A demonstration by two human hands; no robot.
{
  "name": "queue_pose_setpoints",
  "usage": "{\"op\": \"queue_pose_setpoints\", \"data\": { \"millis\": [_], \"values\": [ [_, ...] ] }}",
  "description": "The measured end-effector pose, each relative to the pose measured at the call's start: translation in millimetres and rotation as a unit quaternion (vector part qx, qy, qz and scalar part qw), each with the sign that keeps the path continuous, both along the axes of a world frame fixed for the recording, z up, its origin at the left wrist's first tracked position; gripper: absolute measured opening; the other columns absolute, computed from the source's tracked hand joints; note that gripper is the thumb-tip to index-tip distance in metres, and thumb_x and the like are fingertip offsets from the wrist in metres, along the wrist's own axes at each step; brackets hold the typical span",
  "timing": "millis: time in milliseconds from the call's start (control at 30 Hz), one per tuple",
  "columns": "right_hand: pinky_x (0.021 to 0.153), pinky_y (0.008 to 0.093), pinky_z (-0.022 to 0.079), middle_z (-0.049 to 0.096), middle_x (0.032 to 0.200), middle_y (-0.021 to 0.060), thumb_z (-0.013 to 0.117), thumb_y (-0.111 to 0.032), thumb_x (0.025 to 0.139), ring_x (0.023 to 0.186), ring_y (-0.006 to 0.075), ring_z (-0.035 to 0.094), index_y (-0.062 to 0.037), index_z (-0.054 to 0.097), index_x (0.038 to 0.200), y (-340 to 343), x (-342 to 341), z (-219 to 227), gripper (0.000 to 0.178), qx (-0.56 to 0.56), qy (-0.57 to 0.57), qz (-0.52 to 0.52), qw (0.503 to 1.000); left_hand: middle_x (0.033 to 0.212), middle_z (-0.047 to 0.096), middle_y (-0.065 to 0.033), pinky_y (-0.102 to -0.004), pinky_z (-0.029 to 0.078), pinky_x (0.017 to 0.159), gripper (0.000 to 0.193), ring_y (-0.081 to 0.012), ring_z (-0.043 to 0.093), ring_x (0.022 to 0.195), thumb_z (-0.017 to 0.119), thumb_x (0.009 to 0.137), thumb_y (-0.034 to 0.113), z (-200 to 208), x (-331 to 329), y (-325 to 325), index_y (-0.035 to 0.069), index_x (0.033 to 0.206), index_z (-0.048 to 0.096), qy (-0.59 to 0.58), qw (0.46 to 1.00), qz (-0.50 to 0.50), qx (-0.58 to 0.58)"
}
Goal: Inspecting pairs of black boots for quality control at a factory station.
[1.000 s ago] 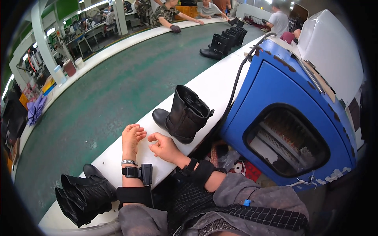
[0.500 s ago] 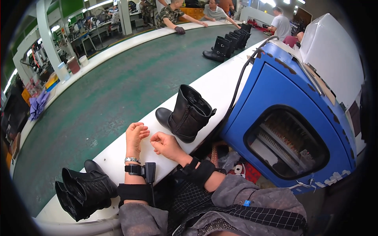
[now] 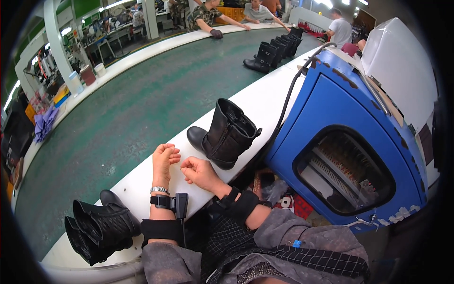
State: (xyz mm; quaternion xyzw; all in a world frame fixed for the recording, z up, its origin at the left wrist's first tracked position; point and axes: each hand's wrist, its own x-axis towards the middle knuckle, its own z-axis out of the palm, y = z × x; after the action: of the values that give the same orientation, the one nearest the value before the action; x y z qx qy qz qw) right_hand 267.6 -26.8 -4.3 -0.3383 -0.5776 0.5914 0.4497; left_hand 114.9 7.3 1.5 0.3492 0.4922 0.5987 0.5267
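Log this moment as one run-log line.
left hand: half-open, nothing visible held | right hand: curled, nearest upright black boot | white ledge: bears that boot, two boots further left

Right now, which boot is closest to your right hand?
The lone boot just beyond the right hand; the lower-left two and far row are farther away.

Both hands are ungloved. Near the left hand (image 3: 164, 159) sits a silver link bracelet (image 3: 160, 190), then a narrow black strap (image 3: 161, 202) carrying a boxy black device (image 3: 180, 205), its thin dark cable (image 3: 183, 233) trailing down past a wide black band (image 3: 161, 230). The right hand (image 3: 200, 173) has a black strap and cuff (image 3: 245, 208) behind it. Mottled grey sleeves (image 3: 171, 265), one with a blue clip (image 3: 296, 244), flank a black apron (image 3: 326, 260) with thin white checks.
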Motion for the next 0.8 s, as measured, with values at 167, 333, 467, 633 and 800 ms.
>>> {"op": "queue_pose_setpoints", "data": {
  "millis": [167, 333, 467, 633, 800],
  "values": [
    [0.054, 0.0221, 0.050, 0.060, 0.075, 0.0018, 0.057, -0.011, 0.089, 0.064, 0.0077, 0.059, -0.0003, 0.059, 0.092, 1, -7, -2, 0.011, 0.017, -0.026, 0.030, 0.999, 0.082, 0.064, -0.0115, -0.0248, 0.053, 0.058, 0.018, -0.0164, 0.063, 0.063, 0.058, 0.083, 0.011, 2, -10, -2, 0.000, 0.098, 0.058, 0.036, 0.999, 0.015, 0.010],
    [0.050, 0.0223, 0.049, 0.061, 0.073, 0.0035, 0.057, -0.009, 0.088, 0.058, 0.0084, 0.059, -0.0008, 0.060, 0.087, -2, 0, -5, 0.009, 0.022, -0.036, 0.003, 0.999, 0.085, 0.066, -0.0117, -0.0241, 0.053, 0.057, 0.017, -0.0173, 0.065, 0.064, 0.061, 0.084, 0.011, 1, 4, -2, 0.002, 0.097, 0.058, -0.032, 0.999, -0.041, 0.018],
    [0.051, 0.0232, 0.050, 0.061, 0.071, 0.0041, 0.059, -0.010, 0.087, 0.058, 0.0095, 0.061, -0.0004, 0.060, 0.085, -4, -2, -5, 0.010, -0.014, -0.048, -0.002, 0.999, 0.073, 0.061, -0.0035, -0.0185, 0.042, 0.050, 0.012, -0.0072, 0.054, 0.057, 0.057, 0.088, 0.010, 41, 13, -21, 0.002, 0.097, 0.059, -0.030, 0.991, -0.109, 0.073],
    [0.051, 0.0237, 0.049, 0.061, 0.070, 0.0030, 0.058, -0.010, 0.085, 0.055, 0.0093, 0.059, 0.0003, 0.060, 0.085, -1, -4, -10, 0.010, 0.011, -0.030, -0.006, 0.999, 0.069, 0.053, 0.0009, -0.0177, 0.033, 0.050, 0.013, -0.0035, 0.044, 0.056, 0.055, 0.089, 0.011, 162, 50, -96, -0.001, 0.095, 0.057, 0.068, 0.952, -0.181, 0.236],
    [0.049, 0.0221, 0.047, 0.060, 0.067, 0.0022, 0.058, -0.010, 0.085, 0.056, 0.0078, 0.059, 0.0012, 0.061, 0.083, -1, -5, -1, 0.012, 0.000, -0.026, -0.003, 1.000, 0.063, 0.054, -0.0053, -0.0252, 0.041, 0.050, 0.013, -0.0146, 0.053, 0.054, 0.064, 0.070, 0.000, 203, 56, -174, 0.000, 0.080, 0.055, 0.319, 0.791, -0.162, 0.495]
  ]
}}
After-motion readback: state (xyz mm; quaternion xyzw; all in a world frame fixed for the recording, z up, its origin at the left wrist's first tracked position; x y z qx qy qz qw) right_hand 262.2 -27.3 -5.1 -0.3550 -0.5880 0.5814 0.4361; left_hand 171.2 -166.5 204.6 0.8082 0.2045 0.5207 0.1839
